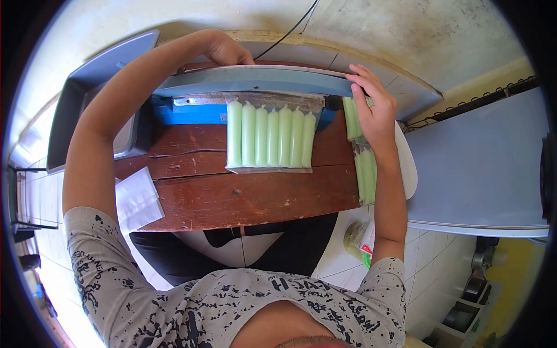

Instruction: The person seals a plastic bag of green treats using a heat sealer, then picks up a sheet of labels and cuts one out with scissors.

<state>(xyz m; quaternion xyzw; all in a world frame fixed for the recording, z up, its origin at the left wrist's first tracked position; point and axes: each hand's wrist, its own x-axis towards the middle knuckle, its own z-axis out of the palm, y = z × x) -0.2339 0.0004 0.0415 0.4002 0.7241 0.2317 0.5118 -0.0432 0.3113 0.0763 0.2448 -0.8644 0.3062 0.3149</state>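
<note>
A blue impulse bag sealer [188, 113] sits on the brown wooden table, its long light-blue arm [255, 77] spanning it. In front lies a clear plastic bag [270, 169] holding several pale-green filled tubes [271, 136] side by side, its top edge at the sealer's strip. My left hand [228, 50] is bent behind the arm, its fingers curled and their tips hidden. At the arm's right end my right hand [376, 106] rests with fingers stretched out and thumb apart. Just below it, partly covered, are more bagged green tubes [365, 174].
A grey plastic bin [64, 130] stands at the left. White plastic bags [139, 200] lie on the table's [255, 200] left edge. A white plate-like rim [408, 156] shows under my right forearm. Right of it is a large grey-blue surface [476, 156]. A jar [355, 238] stands below.
</note>
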